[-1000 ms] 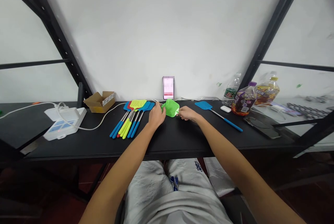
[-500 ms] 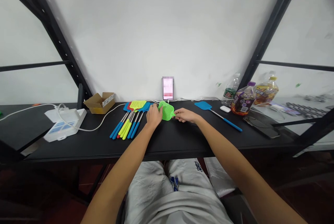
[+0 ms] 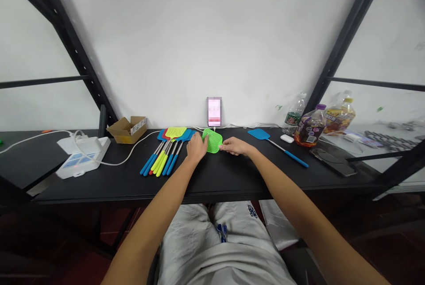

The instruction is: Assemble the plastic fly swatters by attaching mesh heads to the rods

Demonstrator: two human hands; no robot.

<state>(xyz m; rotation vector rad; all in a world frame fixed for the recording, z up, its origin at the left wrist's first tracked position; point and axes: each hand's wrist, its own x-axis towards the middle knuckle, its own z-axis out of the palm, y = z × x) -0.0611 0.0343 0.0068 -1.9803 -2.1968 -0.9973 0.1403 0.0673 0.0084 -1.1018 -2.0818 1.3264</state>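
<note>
A bright green perforated fly swatter head [image 3: 214, 141] is held flat just above the black desk, between my two hands. My left hand [image 3: 196, 145] is closed on its left edge, the thumb lying over the mesh. At its right side my right hand [image 3: 236, 146] pinches the edge between thumb and fingers. No long handle shows on this green piece. Just left of my left hand lies a fanned pile of fly swatters, with a yellow swatter head [image 3: 175, 132] on top and blue and red ones under it. A single blue fly swatter [image 3: 259, 134] lies right of my right hand.
A phone [image 3: 214, 112] leans on the wall with a cable. Left are an open cardboard box [image 3: 127, 131] and a white power strip [image 3: 83, 156]. Right stand a water bottle [image 3: 294, 114] and juice bottles [image 3: 312, 126], beside a white case [image 3: 287, 139] and a dark phone [image 3: 333, 162].
The green swatter head has turned slightly, and its narrow neck at my right fingers no longer shows. My right hand has shifted its grip a little; my left hand stays nearly still.
</note>
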